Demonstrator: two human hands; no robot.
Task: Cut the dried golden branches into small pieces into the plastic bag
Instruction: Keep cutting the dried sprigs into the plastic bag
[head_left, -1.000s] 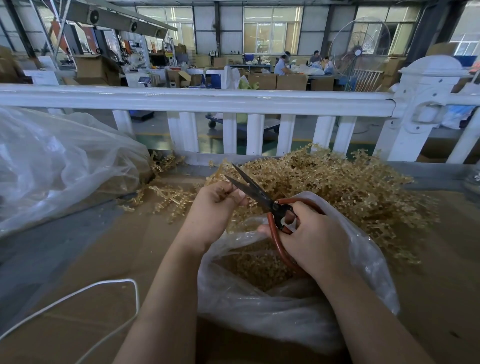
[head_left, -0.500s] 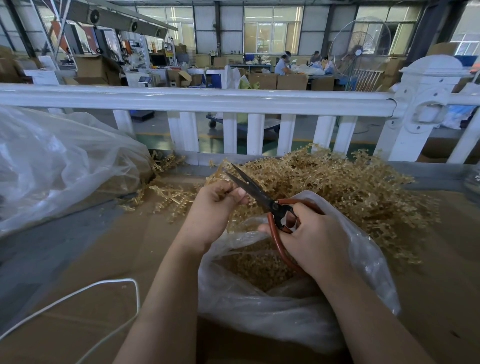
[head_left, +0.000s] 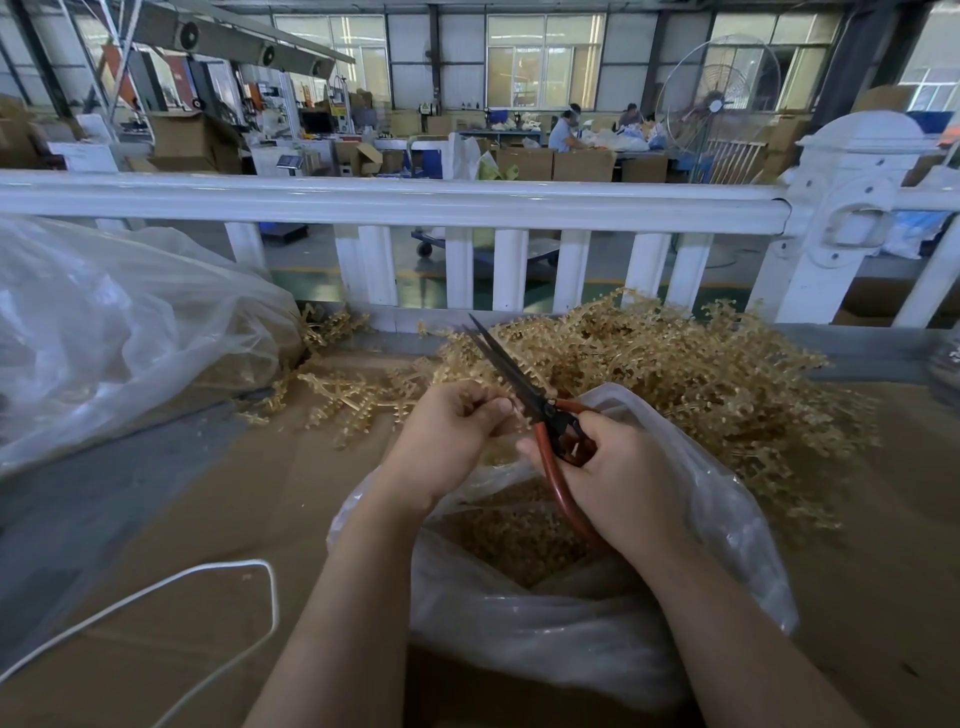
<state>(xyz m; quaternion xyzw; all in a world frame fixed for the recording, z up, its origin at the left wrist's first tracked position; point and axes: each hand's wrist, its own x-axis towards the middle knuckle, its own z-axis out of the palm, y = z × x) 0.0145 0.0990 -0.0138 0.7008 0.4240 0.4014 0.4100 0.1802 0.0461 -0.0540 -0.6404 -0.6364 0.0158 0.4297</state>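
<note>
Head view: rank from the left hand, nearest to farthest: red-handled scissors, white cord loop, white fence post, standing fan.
1. Red-handled scissors: blades right beside the left hand, held by the right hand.
2. White cord loop: lower left on the brown cardboard.
3. White fence post: upper right, at the table's far edge.
4. Standing fan: far back, beyond the fence.

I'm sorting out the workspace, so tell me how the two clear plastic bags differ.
The near bag sits under the hands with its mouth open upward, while the far-left bag lies slumped on its side. The near bag holds short cut golden pieces; the far-left bag's contents are too hazy to tell. The far-left bag looks larger. Both are thin, clear, crinkled plastic resting on the brown cardboard.
</note>
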